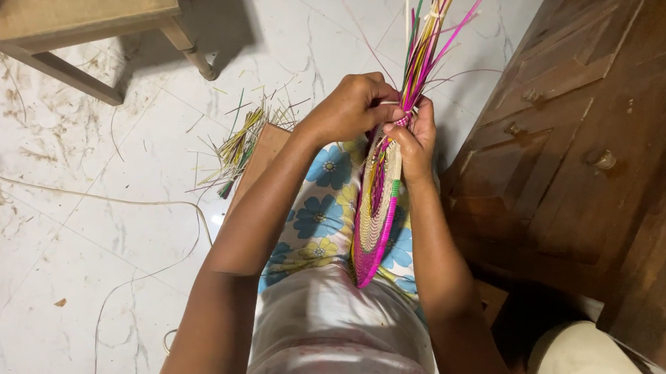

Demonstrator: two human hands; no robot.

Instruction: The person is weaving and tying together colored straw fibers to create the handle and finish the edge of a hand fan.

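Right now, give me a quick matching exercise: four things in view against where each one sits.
1 woven disc
2 loose coloured strips
3 pile of strip offcuts
4 wooden cabinet

a on the floor beside the left forearm
b along the right edge of the view
c standing on edge on the lap
d fanning up from both hands

Pairs: 1-c, 2-d, 3-a, 4-b

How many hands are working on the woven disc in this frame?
2: the left hand grips the coloured strips at the top edge of the woven disc; the right hand pinches the rim beside it. No others visible.
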